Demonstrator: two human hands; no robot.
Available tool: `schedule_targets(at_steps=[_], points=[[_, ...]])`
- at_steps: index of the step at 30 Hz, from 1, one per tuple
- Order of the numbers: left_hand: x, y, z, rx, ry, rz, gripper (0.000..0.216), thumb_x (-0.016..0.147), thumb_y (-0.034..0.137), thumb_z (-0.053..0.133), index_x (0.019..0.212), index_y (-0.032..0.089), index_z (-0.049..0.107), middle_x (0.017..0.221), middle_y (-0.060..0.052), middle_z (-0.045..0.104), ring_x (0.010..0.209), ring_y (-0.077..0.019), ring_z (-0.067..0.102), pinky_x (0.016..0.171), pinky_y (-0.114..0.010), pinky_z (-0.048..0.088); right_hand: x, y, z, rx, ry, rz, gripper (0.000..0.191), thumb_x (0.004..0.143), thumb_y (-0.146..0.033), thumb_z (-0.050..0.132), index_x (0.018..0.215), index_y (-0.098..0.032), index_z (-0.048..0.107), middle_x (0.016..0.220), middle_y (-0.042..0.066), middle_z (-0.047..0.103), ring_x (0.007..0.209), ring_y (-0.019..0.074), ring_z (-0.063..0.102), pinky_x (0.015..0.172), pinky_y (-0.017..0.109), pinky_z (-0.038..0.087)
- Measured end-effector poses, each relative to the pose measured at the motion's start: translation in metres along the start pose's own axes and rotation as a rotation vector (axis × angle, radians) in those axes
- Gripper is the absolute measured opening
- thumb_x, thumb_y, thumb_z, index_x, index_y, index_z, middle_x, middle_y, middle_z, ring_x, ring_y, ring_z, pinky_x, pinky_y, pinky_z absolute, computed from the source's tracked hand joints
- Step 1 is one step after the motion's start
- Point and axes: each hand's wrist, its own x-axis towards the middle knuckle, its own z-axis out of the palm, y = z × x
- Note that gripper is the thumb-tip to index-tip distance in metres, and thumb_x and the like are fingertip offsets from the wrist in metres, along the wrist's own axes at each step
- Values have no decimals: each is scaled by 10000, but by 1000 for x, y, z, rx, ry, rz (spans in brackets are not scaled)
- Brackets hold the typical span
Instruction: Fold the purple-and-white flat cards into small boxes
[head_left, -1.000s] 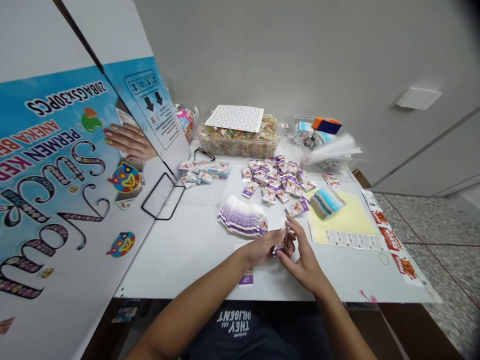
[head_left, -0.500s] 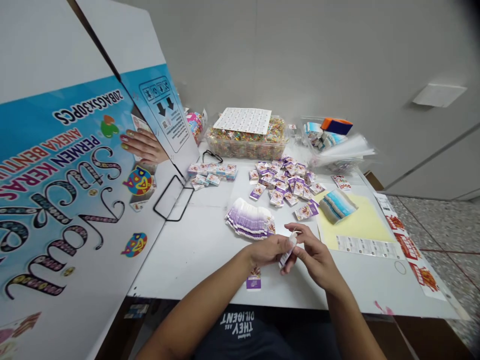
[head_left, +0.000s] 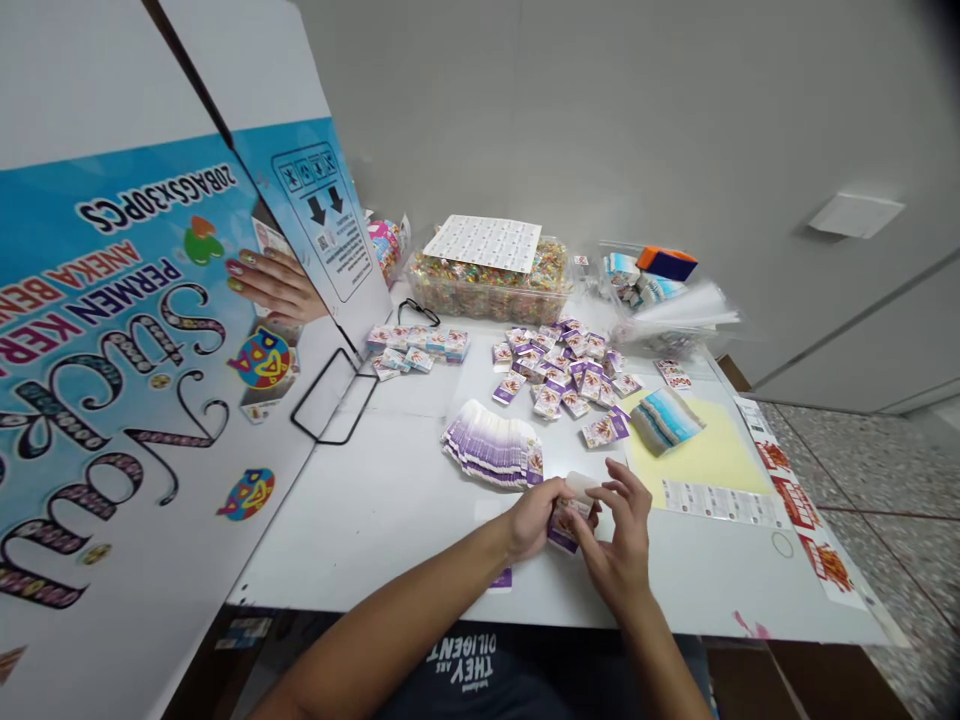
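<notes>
Above the front part of the table, my left hand [head_left: 534, 518] is closed on a small purple-and-white box [head_left: 562, 532] with a pale flap standing up at its top. My right hand [head_left: 621, 535] grips the same box from the other side, thumb on its printed front and the other fingers curled near the flap. Just beyond my left hand lies a fan of flat purple-and-white cartons [head_left: 491, 445]. A heap of small purple-and-white boxes [head_left: 562, 365] sits farther back. Partly covered by my left forearm is another purple printed piece [head_left: 501, 579].
A large printed cardboard box [head_left: 172, 330] walls off the left, with a black wire stand [head_left: 334, 440] beside it. Along the back are a candy-filled clear tub [head_left: 487, 290] and a plastic container [head_left: 667, 310]. At right, a blue-grey bundle [head_left: 666, 420] rests on a yellow sheet [head_left: 739, 450].
The small box has turned so its printed face and pale flap show. Both hands have shifted slightly down, and the view has swung a little.
</notes>
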Motion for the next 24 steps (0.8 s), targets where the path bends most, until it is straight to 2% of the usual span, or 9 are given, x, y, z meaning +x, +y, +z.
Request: schedule_targets(at_steps=[5,8,10,11,14,17,19,21,24], points=[[3,-3,-8,5,86,33,177,686,319,586,728,148,604,647,-18,609,567,-132,545,569,-246,417,-9,6,2,113,-185,98,220,927,-247,614,1133,-285,678,1432,111,534,1269,328,499,954,517,500],[3,2,-6,1,91,59,215,760,385,617,766,171,590,648,2,595,577,-135,551,588,-252,439,-5,8,-1,214,-242,210,96,932,-290,616,917,-255,704,1308,108,628,1235,309,543,994,505,483],[2,6,-2,20,70,62,306,811,478,622,798,173,595,679,-3,602,604,-145,569,616,-268,459,-5,10,-1,297,-188,279,102,926,-302,628,875,-245,695,1167,102,680,1138,285,604,965,478,505],[2,7,1,50,52,64,344,821,512,631,812,170,598,701,-7,606,628,-147,579,633,-269,464,-6,12,1,336,-120,325,92,921,-308,637,956,-247,696,1120,97,691,1090,273,630,938,463,523],[1,8,5,201,7,77,379,790,501,734,859,147,618,755,-9,610,689,-134,585,662,-240,451,-9,17,3,377,100,464,401,904,-324,668,1290,-254,590,1078,87,714,1004,252,681,891,447,555],[-1,9,6,404,-10,161,395,828,511,719,926,137,635,790,-10,607,703,-131,582,663,-237,458,-9,18,-1,318,64,429,315,896,-343,675,1194,-241,684,1070,94,730,1033,268,673,906,462,550],[-4,10,6,568,-35,243,418,896,551,619,940,136,638,811,-20,617,722,-140,594,680,-250,478,-6,17,-5,340,28,415,195,899,-357,666,1022,-228,747,1078,101,727,991,264,672,810,424,579],[-7,12,7,677,-80,276,430,940,558,546,967,138,639,835,-37,649,756,-153,624,694,-252,494,-1,14,-8,450,55,509,185,898,-377,666,935,-210,738,1039,94,723,798,213,671,599,336,574],[-11,14,9,712,-162,210,475,973,578,458,1078,146,626,860,-65,700,731,-168,665,653,-263,522,4,11,-8,650,104,716,223,853,-408,719,915,-194,698,1024,76,704,522,107,548,364,240,431]])
